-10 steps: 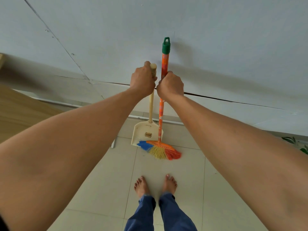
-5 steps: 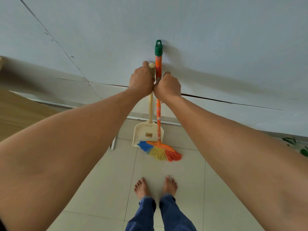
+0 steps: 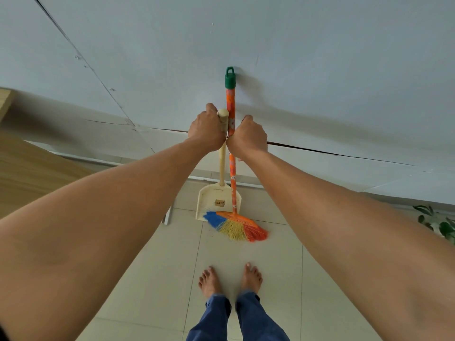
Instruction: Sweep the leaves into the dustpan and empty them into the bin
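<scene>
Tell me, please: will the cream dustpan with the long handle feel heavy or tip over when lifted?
The dustpan looks like thin plastic, so probably light. Its long handle, gripped near the top by the left hand, may let the pan swing. It stands on its edge by the wall, so it would likely tip if released.

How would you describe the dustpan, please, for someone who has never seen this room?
Look where the pale wall meets the tiled floor, straight ahead of the bare feet. The dustpan stands there, cream with a plain pale handle, beside the broom, whose handle is orange.
</scene>
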A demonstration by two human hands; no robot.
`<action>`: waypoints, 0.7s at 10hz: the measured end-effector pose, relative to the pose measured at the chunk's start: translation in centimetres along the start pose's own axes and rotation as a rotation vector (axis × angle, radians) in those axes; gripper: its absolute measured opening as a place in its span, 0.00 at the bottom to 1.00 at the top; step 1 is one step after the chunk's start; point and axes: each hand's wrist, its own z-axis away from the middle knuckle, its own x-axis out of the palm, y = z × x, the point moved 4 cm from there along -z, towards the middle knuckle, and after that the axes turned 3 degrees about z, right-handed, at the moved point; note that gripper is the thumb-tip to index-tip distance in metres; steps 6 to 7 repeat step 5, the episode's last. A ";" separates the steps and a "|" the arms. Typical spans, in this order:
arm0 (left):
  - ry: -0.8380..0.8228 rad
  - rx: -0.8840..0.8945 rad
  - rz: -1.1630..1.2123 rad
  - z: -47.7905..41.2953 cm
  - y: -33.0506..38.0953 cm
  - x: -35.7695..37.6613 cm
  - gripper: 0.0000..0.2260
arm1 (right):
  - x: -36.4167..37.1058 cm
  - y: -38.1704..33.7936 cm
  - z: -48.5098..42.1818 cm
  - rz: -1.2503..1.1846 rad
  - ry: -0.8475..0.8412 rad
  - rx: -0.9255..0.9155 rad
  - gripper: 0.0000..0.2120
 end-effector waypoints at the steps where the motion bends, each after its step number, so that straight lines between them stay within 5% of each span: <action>1: -0.027 -0.009 -0.024 0.6 -0.5 -0.2 0.22 | -0.8 -0.2 1.1 0.013 0.015 -0.007 0.17; 7: 0.019 0.054 -0.139 4.9 -0.3 -6.2 0.21 | -6.2 -1.4 8.6 -0.009 0.144 -0.039 0.17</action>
